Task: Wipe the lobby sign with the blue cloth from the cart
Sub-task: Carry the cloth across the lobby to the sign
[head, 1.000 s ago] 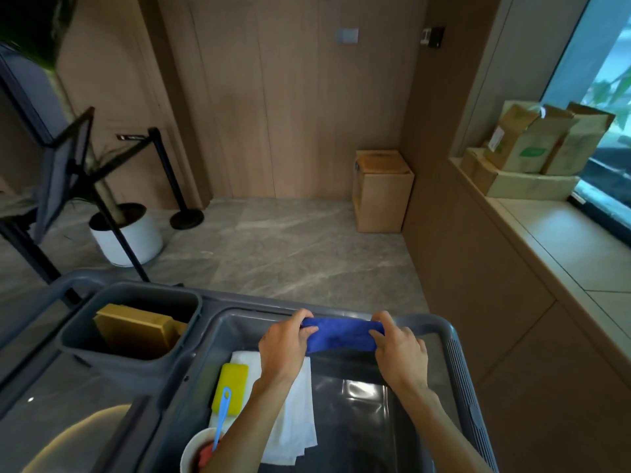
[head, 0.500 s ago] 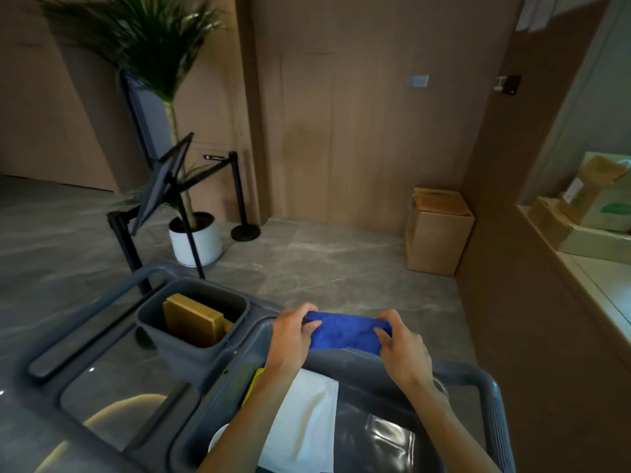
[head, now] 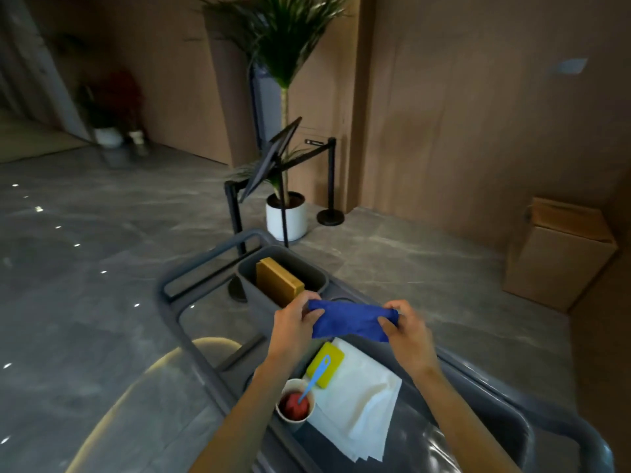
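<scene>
Where the two hands meet above the cart [head: 512, 401], a blue cloth [head: 351, 321] is stretched between them: deep blue, soft and slightly crumpled, bunched into a loose band that sags a little at its middle. The left hand [head: 293, 324] pinches the cloth's left end between thumb and curled fingers; the right hand [head: 404, 327] grips the right end in the same way, knuckles up. Both forearms reach forward from the lower edge of the view, bare and nearly parallel. The cart is grey plastic with rounded rims and a tubular handle. In its tray, below the cloth, lie a stack of white paper sheets [head: 358, 401], flat and square-cornered, a yellow sponge [head: 325, 367] with rounded edges partly on the sheets, and a paper cup [head: 295, 404] holding something red and a light blue plastic stick. A grey bin [head: 266, 278] at the cart's far end holds a tan box [head: 278, 279] standing on edge. Beyond the cart stands the lobby sign [head: 269, 160], a dark flat panel tilted on a black metal stand, well apart from the cloth. Behind it are a potted plant [head: 285, 46] in a smooth white round pot, a black barrier post [head: 330, 179] and wood-panelled walls. A cardboard box [head: 560, 254] sits on the grey stone floor at right.
</scene>
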The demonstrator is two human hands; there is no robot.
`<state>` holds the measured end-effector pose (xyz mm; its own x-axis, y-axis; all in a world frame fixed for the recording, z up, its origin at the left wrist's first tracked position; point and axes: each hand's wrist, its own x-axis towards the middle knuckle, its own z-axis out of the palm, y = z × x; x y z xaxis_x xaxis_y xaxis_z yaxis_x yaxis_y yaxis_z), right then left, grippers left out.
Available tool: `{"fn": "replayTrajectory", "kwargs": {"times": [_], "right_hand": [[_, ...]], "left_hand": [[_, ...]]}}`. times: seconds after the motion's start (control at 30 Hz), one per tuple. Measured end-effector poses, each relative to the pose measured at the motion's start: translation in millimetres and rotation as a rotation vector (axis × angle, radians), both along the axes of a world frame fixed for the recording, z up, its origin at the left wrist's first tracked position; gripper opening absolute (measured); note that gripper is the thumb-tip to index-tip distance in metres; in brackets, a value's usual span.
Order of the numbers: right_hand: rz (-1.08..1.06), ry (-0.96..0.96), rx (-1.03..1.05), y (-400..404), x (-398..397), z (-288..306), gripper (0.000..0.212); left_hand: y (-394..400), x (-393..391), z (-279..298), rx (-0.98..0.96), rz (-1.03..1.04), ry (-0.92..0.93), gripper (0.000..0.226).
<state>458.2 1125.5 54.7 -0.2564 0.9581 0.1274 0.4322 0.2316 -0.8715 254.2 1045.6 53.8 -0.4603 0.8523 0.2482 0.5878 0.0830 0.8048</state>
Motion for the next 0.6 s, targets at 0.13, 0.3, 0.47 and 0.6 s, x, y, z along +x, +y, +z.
{"fn": "replayTrajectory", "kwargs": {"times": [0.13, 0.3, 0.47, 0.6], "right_hand": [[0.136, 0.147, -0.097, -14, -37, 1, 0.017], [0.351, 0.182, -0.159, -41, -87, 4, 0.028], [0.482, 0.155, -0.187, -82, -140, 5, 0.026], [0.575, 0.174, -0.201, -130, -181, 3, 0.021]], "left_hand": [[-39, -32, 4, -0.019, 0.111, -0.020, 0.015], [-100, -76, 8, 0.040, 0.210, -0.144, 0.030], [-169, -120, 7, 0.095, 0.285, -0.221, 0.022], [-230, -151, 5, 0.097, 0.363, -0.256, 0.021]]}}
